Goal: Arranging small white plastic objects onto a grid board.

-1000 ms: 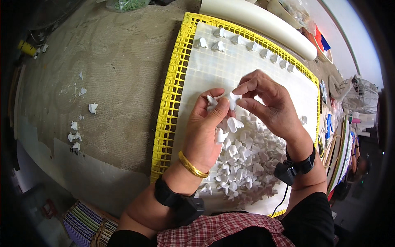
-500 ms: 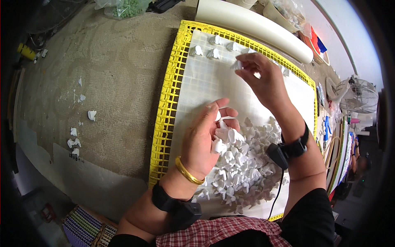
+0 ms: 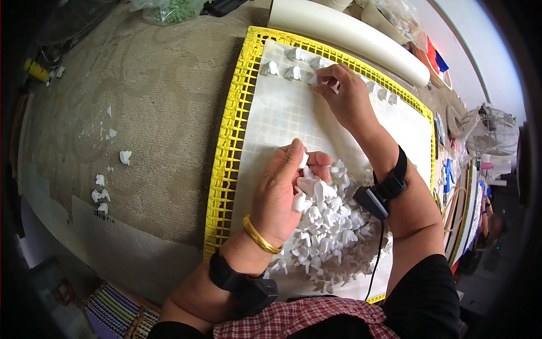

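My left hand [image 3: 282, 192] is curled around several small white petalled flower pieces [image 3: 312, 183], one of them between thumb and fingers. It hovers at the upper left edge of a large heap of the same pieces [image 3: 327, 243]. Farther up the white sheet [image 3: 271, 113], my right hand [image 3: 344, 93] is closed in a pinch, fingertips low over the sheet. A white flower piece [image 3: 314, 81] shows faintly at those fingertips, mostly hidden by them. Left of it stands another white flower piece [image 3: 293, 73], in rows of spaced pieces along the far edge.
The sheet lies on a yellow plastic mesh tray [image 3: 226, 158]. A thick cream roll [image 3: 350, 39] lies beyond its far edge. Loose white bits [image 3: 125, 157] are scattered on the brown surface at left. A fan [image 3: 491, 133] stands at the far right.
My right hand has moved slightly left and down toward the sheet with the flower piece. My left hand has closed up a little, its thumb nearer the piece at its fingers.
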Motion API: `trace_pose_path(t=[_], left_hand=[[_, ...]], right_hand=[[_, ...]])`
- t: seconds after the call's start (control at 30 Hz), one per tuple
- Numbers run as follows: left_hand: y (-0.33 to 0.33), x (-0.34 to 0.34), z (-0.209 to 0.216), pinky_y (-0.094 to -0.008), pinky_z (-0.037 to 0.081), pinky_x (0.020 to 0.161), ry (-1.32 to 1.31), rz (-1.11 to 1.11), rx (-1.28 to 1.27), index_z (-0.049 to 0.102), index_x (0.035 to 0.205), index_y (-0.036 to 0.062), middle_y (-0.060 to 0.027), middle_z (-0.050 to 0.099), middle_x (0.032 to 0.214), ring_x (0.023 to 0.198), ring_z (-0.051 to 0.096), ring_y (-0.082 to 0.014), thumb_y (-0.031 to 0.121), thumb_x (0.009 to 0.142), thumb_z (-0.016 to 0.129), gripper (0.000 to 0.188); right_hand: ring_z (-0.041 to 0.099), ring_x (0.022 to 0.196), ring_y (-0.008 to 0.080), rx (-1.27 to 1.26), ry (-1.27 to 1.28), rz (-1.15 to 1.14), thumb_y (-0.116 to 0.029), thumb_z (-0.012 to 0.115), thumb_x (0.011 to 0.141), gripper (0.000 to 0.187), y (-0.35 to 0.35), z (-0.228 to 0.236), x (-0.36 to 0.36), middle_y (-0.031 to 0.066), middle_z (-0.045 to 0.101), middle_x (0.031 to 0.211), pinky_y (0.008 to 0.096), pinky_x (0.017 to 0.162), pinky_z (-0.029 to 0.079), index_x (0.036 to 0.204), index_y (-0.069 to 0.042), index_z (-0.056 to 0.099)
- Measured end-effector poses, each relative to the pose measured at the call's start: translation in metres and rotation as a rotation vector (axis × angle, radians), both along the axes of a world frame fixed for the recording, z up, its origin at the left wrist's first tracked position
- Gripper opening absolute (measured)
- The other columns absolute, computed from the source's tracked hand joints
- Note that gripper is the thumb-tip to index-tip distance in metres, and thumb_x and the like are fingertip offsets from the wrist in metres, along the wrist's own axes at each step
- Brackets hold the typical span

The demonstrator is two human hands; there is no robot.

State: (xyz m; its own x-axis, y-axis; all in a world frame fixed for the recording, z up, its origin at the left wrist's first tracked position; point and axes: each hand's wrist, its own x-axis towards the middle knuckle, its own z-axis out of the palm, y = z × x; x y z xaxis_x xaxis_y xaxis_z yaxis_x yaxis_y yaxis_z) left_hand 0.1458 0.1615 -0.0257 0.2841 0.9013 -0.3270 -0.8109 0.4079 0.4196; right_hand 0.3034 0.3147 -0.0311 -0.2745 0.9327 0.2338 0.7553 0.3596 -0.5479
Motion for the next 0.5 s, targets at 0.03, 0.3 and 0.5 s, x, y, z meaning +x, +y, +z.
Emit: trace_pose_path(t=[0.03,0.3,0.5], left_hand=[[0.001,0.001,0.001,-0.0253,0.048,0.069,0.004,-0.025,-0.005,0.058,0.112,-0.0017,-0.0096,0.061,0.093,0.084,0.057,-0.0138,0.043,0.104,0.039,0.049],[-0.001,-0.004,0.001,-0.0235,0.048,0.069,0.065,-0.099,-0.034,0.056,0.118,-0.002,-0.0078,0.061,0.089,0.075,0.058,-0.0119,0.059,0.098,0.04,0.066],[0.001,0.001,0.002,-0.0233,0.049,0.062,0.058,-0.106,0.012,0.056,0.115,0.0043,-0.0051,0.06,0.088,0.073,0.058,-0.0112,0.054,0.098,0.044,0.054]], right_hand=[[0.065,0.09,0.0246,0.074,-0.067,0.019,-0.008,0.073,0.082,0.025,0.001,0.001,0.005,0.0121,0.066,0.099,0.0338,0.079,0.052,0.105,-0.002,0.066],[0.062,0.092,0.0122,-0.486,0.176,0.568,-0.007,0.076,0.081,0.031,-0.068,0.071,-0.005,0.0008,0.068,0.1,0.0277,0.079,0.047,0.111,-0.008,0.067],[0.061,0.077,0.0182,-0.227,0.113,0.363,-0.003,0.076,0.077,0.031,-0.093,0.064,-0.005,0.0061,0.066,0.09,0.0293,0.07,0.05,0.107,-0.004,0.066]])
